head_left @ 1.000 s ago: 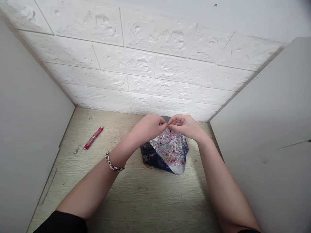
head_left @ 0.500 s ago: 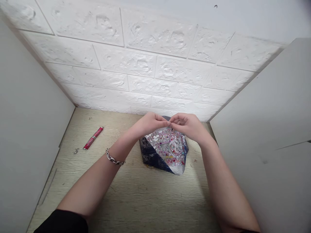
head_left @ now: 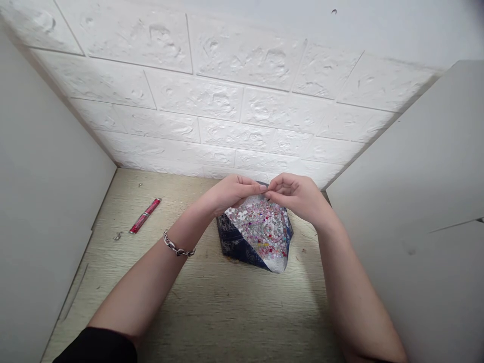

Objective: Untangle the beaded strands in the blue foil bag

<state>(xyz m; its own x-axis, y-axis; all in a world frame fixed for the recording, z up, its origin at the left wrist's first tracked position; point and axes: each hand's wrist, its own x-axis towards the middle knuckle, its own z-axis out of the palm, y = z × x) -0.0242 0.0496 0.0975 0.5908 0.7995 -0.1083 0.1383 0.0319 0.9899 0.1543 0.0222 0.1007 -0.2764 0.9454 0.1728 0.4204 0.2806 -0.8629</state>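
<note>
Right hand [head_left: 298, 197] moved right | bead pouch [head_left: 241, 248] | long axis, tip toward wearer

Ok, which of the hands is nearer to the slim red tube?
The left hand, to the right of the red tube; the right hand is farther right.

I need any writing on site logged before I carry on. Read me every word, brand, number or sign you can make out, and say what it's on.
No text can be read.
Red tube: pale marks, too small and blurred to tell whether they are lettering.
Blue wrapper: pale markings, too blurred to tell print from pattern.
</note>
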